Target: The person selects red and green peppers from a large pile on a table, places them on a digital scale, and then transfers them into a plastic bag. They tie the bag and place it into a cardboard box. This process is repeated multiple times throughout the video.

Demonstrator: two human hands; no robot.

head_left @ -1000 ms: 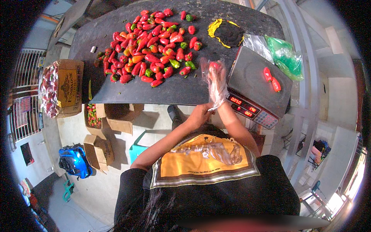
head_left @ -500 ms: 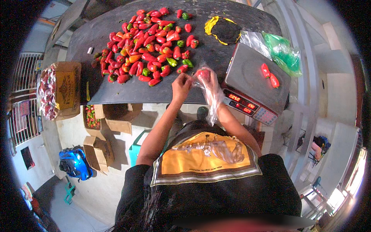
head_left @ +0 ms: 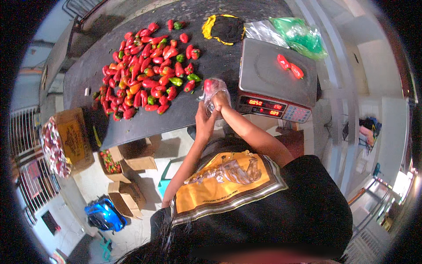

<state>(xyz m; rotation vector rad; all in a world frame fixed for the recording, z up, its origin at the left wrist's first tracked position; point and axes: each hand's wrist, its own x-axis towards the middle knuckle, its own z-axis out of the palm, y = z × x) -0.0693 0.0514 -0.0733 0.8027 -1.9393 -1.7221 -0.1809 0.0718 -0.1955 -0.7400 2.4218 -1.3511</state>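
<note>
Over the front edge of the black table, my right hand [head_left: 220, 99] is closed on a red pepper [head_left: 209, 86], with a clear plastic bag [head_left: 216, 82] around the pepper and fingers. My left hand [head_left: 205, 119] is just below, its fingers closed against the bag by my right wrist; the bag partly hides the fingertips. A large heap of red peppers [head_left: 140, 83], with a few green and orange ones, spreads to the left. Two red peppers [head_left: 290, 66] lie on the digital scale [head_left: 268, 61] at the right, its display lit.
Behind the scale lie a clear plastic sheet [head_left: 266, 33] and a green plastic bag [head_left: 301, 37]. A black and yellow cloth [head_left: 224, 29] rests on the far table. Cardboard boxes [head_left: 127, 198], a full carton [head_left: 75, 140] and a blue bag [head_left: 105, 214] stand at the left.
My left hand has moved from beside the pepper down to my right wrist. The bag's loose end no longer hangs along my right forearm. The view has turned and shifted right.
</note>
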